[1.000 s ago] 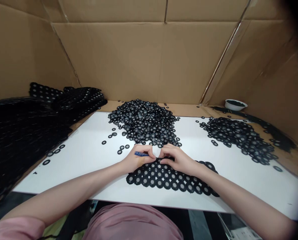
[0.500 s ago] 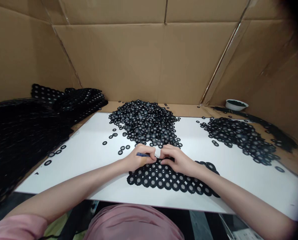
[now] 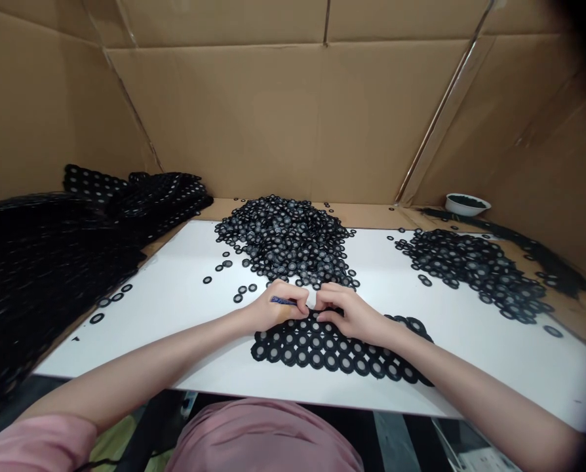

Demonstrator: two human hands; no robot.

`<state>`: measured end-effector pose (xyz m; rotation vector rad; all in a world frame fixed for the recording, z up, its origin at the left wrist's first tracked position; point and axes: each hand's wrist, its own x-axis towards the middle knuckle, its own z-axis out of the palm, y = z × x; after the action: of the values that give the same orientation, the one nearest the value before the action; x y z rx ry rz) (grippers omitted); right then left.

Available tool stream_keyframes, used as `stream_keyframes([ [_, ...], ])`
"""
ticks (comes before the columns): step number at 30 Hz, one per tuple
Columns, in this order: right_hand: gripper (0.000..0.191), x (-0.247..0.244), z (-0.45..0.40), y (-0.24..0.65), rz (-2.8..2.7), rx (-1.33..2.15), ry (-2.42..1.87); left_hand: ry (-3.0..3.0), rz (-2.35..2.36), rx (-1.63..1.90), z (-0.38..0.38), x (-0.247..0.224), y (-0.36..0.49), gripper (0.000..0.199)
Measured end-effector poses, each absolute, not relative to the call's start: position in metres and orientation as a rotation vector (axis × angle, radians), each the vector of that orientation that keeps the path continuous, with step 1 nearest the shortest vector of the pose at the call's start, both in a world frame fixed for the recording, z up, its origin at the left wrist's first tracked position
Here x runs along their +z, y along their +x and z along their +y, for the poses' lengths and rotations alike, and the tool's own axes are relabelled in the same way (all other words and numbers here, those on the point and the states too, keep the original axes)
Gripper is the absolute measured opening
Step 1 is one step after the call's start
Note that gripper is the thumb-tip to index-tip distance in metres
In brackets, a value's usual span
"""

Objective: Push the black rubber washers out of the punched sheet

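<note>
Nearly meeting at the far edge of a dark sheet of joined discs (image 3: 316, 342), the left grip (image 3: 276, 311) and right grip (image 3: 349, 311) of a person (image 3: 268, 436) in pink share a white tabletop (image 3: 371, 262). The left is closed around a slim blue tool (image 3: 283, 301); the right is curled and nearly closed at that edge, though whether it pinches a disc cannot be told. The sheet lies flat directly in front of the person, partly covered by the right forearm (image 3: 440, 364). Beyond it rises a central heap of loose discs (image 3: 288, 239), with a second heap (image 3: 470, 265) to the right, near a white bowl (image 3: 463, 210).
</note>
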<state>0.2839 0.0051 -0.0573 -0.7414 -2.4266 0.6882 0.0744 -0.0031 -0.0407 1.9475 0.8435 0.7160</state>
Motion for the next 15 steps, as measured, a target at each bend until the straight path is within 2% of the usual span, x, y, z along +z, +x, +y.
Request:
stream_keyframes([
  [15, 0.019, -0.059, 0.0061, 0.2837, -2.426, 0.705, -0.733, 1.965, 0.821, 0.674, 0.002, -0.0456, 0.0759, 0.021],
])
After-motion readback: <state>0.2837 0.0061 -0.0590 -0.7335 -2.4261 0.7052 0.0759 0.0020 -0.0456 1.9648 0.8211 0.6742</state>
